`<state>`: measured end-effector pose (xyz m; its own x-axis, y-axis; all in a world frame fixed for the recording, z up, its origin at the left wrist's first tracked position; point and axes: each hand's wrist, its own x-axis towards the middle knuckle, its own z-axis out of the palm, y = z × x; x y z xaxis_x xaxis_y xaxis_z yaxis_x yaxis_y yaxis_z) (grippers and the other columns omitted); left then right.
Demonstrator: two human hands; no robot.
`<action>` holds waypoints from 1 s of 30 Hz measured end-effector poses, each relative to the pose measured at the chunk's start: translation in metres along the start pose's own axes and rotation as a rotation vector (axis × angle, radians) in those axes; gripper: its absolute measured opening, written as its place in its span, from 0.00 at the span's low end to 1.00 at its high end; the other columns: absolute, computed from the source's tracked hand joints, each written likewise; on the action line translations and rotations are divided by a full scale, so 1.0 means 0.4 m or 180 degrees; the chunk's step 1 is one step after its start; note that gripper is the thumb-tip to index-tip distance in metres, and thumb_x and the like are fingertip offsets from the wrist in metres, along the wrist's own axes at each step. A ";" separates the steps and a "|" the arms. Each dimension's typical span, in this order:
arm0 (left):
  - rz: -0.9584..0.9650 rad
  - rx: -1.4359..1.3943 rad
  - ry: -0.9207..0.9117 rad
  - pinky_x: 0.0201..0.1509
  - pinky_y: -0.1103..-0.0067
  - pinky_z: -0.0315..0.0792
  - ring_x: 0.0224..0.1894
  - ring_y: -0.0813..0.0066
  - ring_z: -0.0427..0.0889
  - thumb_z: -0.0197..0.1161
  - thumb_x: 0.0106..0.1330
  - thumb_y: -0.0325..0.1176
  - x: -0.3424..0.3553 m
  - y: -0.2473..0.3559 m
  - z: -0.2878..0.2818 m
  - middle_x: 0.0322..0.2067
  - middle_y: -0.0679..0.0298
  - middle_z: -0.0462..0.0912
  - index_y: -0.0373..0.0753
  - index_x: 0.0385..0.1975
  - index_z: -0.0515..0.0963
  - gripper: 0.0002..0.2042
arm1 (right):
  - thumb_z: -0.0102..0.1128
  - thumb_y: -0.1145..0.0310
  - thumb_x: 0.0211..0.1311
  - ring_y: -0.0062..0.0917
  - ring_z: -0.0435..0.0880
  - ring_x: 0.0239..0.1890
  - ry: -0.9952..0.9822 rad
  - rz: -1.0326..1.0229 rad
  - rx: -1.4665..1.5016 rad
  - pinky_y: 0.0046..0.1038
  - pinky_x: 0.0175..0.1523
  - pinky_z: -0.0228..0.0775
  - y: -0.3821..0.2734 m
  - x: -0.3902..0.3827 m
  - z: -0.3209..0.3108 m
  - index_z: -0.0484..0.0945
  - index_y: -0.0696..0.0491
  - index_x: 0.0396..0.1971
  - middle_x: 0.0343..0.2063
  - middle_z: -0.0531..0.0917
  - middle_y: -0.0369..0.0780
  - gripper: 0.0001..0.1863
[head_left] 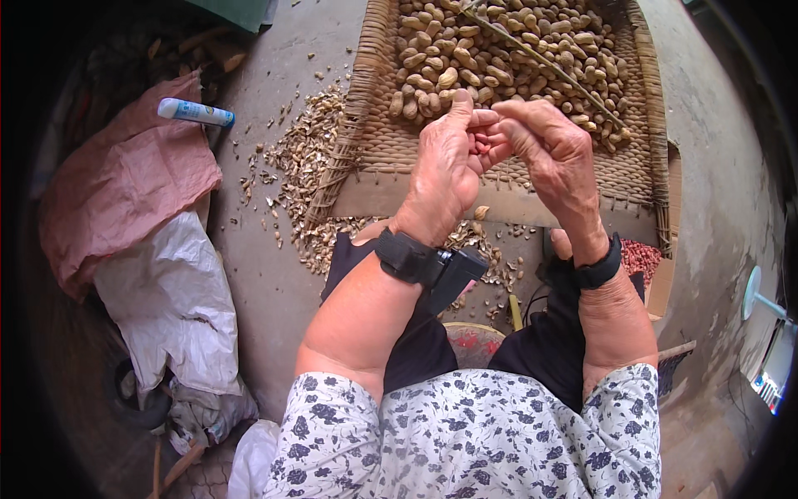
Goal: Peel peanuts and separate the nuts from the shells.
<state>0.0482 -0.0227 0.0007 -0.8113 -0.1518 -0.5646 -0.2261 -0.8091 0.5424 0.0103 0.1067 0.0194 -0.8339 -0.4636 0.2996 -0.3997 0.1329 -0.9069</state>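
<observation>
Over the near part of a woven tray (399, 158), my two hands meet with their fingertips close together. Several red peanut kernels (482, 147) show in the curled fingers of my left hand (445, 170). My right hand (555, 158) is pinched beside them; whatever its fingertips hold, if anything, is hidden. Beyond the hands, a heap of unshelled peanuts (507, 58) covers the far part of the tray, and a thin stick (557, 71) lies slantwise across it.
Broken peanut shells (312, 158) litter the floor left of the tray. Red kernels (640, 259) fill a cardboard box (662, 287) at the tray's near right. Pink sacking (133, 175), a white sack (179, 291) and a blue-and-white spray can (196, 112) are at the left.
</observation>
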 end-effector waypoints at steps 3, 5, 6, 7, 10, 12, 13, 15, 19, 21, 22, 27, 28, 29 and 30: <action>-0.0009 -0.0272 0.0094 0.35 0.79 0.77 0.29 0.72 0.76 0.52 0.67 0.44 -0.005 0.024 -0.006 0.27 0.57 0.76 0.27 0.36 0.73 0.20 | 0.56 0.77 0.56 0.26 0.80 0.30 0.0266 0.0106 -0.0487 0.24 0.35 0.71 0.039 0.014 -0.009 0.78 0.59 0.35 0.30 0.81 0.42 0.07; 0.0153 -0.0289 0.0194 0.35 0.80 0.76 0.29 0.72 0.76 0.51 0.68 0.45 0.011 0.050 -0.010 0.28 0.57 0.76 0.27 0.36 0.73 0.20 | 0.53 0.82 0.49 0.36 0.80 0.35 -0.0002 -0.0084 -0.1057 0.29 0.41 0.72 0.101 0.018 -0.008 0.78 0.58 0.36 0.31 0.80 0.44 0.13; 0.0226 -0.0309 0.0140 0.34 0.81 0.76 0.30 0.73 0.76 0.51 0.68 0.45 0.019 0.062 -0.019 0.28 0.57 0.76 0.28 0.37 0.73 0.20 | 0.51 0.82 0.47 0.37 0.78 0.39 -0.0123 -0.0497 -0.1528 0.30 0.44 0.71 0.123 0.009 0.004 0.77 0.58 0.38 0.33 0.79 0.44 0.15; 0.0305 -0.0330 0.0104 0.33 0.82 0.75 0.30 0.73 0.76 0.51 0.68 0.45 0.019 0.071 -0.027 0.28 0.58 0.76 0.28 0.37 0.72 0.20 | 0.50 0.83 0.46 0.37 0.77 0.42 -0.0256 -0.0910 -0.1983 0.31 0.46 0.70 0.141 -0.001 0.020 0.76 0.58 0.40 0.36 0.79 0.44 0.18; 0.0393 -0.0325 0.0136 0.32 0.84 0.74 0.30 0.73 0.76 0.52 0.67 0.44 0.014 0.085 -0.030 0.29 0.58 0.76 0.29 0.37 0.73 0.19 | 0.52 0.80 0.45 0.38 0.72 0.48 -0.0595 -0.1108 -0.2643 0.32 0.51 0.68 0.152 -0.033 0.063 0.74 0.58 0.43 0.44 0.75 0.44 0.20; 0.0434 -0.0323 0.0140 0.32 0.84 0.74 0.29 0.74 0.76 0.52 0.67 0.44 0.014 0.087 -0.030 0.29 0.58 0.77 0.29 0.37 0.73 0.19 | 0.53 0.78 0.45 0.38 0.72 0.47 -0.0506 -0.1190 -0.2809 0.32 0.51 0.68 0.145 -0.051 0.072 0.74 0.58 0.43 0.43 0.74 0.44 0.20; 0.0421 -0.0318 0.0234 0.29 0.84 0.73 0.27 0.75 0.76 0.53 0.67 0.44 0.016 0.086 -0.027 0.27 0.59 0.77 0.30 0.35 0.74 0.18 | 0.53 0.78 0.44 0.37 0.72 0.47 -0.0644 -0.1028 -0.2596 0.32 0.51 0.68 0.141 -0.060 0.069 0.74 0.58 0.42 0.43 0.74 0.44 0.19; 0.0411 -0.0318 0.0328 0.26 0.84 0.73 0.24 0.76 0.76 0.53 0.67 0.45 0.016 0.087 -0.027 0.24 0.61 0.77 0.32 0.33 0.75 0.18 | 0.54 0.77 0.44 0.37 0.72 0.47 -0.0784 -0.0871 -0.2384 0.31 0.51 0.68 0.140 -0.076 0.063 0.74 0.58 0.42 0.42 0.74 0.44 0.19; 0.0449 -0.0335 0.0276 0.25 0.84 0.73 0.24 0.76 0.76 0.54 0.66 0.43 0.013 0.089 -0.025 0.24 0.61 0.77 0.32 0.33 0.75 0.16 | 0.54 0.80 0.42 0.37 0.72 0.46 -0.0705 -0.0864 -0.2123 0.32 0.49 0.68 0.148 -0.101 0.038 0.74 0.57 0.39 0.38 0.73 0.44 0.18; 0.0459 -0.0314 0.0272 0.25 0.84 0.73 0.24 0.76 0.76 0.55 0.66 0.42 0.012 0.088 -0.021 0.24 0.60 0.77 0.32 0.33 0.75 0.16 | 0.54 0.81 0.42 0.38 0.72 0.45 -0.0703 -0.0664 -0.2146 0.32 0.48 0.68 0.161 -0.110 0.017 0.74 0.57 0.37 0.37 0.74 0.44 0.17; 0.0462 -0.0284 0.0301 0.25 0.84 0.73 0.24 0.76 0.76 0.55 0.66 0.41 0.011 0.087 -0.018 0.24 0.60 0.77 0.32 0.33 0.75 0.15 | 0.54 0.82 0.42 0.38 0.73 0.42 -0.0621 -0.0713 -0.2083 0.33 0.46 0.68 0.168 -0.110 0.008 0.74 0.56 0.37 0.34 0.74 0.43 0.17; 0.0444 -0.0206 0.0227 0.32 0.85 0.73 0.29 0.75 0.75 0.55 0.66 0.40 0.012 0.084 -0.023 0.30 0.58 0.77 0.28 0.37 0.74 0.16 | 0.56 0.81 0.43 0.37 0.73 0.37 -0.0380 -0.0264 -0.2288 0.34 0.40 0.67 0.172 -0.091 -0.012 0.75 0.54 0.36 0.30 0.73 0.42 0.16; 0.0452 -0.0201 0.0232 0.32 0.85 0.73 0.29 0.75 0.75 0.55 0.66 0.40 0.011 0.083 -0.023 0.29 0.58 0.77 0.29 0.36 0.74 0.16 | 0.56 0.81 0.43 0.37 0.73 0.37 -0.0249 -0.0301 -0.2153 0.34 0.40 0.67 0.168 -0.083 -0.006 0.75 0.54 0.34 0.30 0.73 0.42 0.14; 0.0462 -0.0197 0.0239 0.31 0.85 0.73 0.29 0.75 0.75 0.56 0.66 0.39 0.010 0.082 -0.023 0.29 0.58 0.77 0.29 0.36 0.74 0.16 | 0.56 0.81 0.43 0.37 0.73 0.36 -0.0119 -0.0340 -0.2016 0.34 0.40 0.67 0.164 -0.074 0.001 0.76 0.54 0.33 0.29 0.73 0.42 0.13; 0.0460 -0.0199 0.0234 0.31 0.85 0.73 0.29 0.75 0.75 0.56 0.66 0.39 0.009 0.081 -0.020 0.29 0.58 0.77 0.29 0.36 0.74 0.16 | 0.55 0.81 0.43 0.37 0.73 0.37 -0.0125 -0.0365 -0.2120 0.33 0.41 0.67 0.157 -0.064 0.005 0.76 0.54 0.32 0.29 0.74 0.42 0.12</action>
<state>0.0422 -0.0540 0.0111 -0.7908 -0.3082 -0.5288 -0.0743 -0.8092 0.5828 0.0072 0.1252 -0.0459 -0.7628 -0.5368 0.3606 -0.6446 0.5866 -0.4902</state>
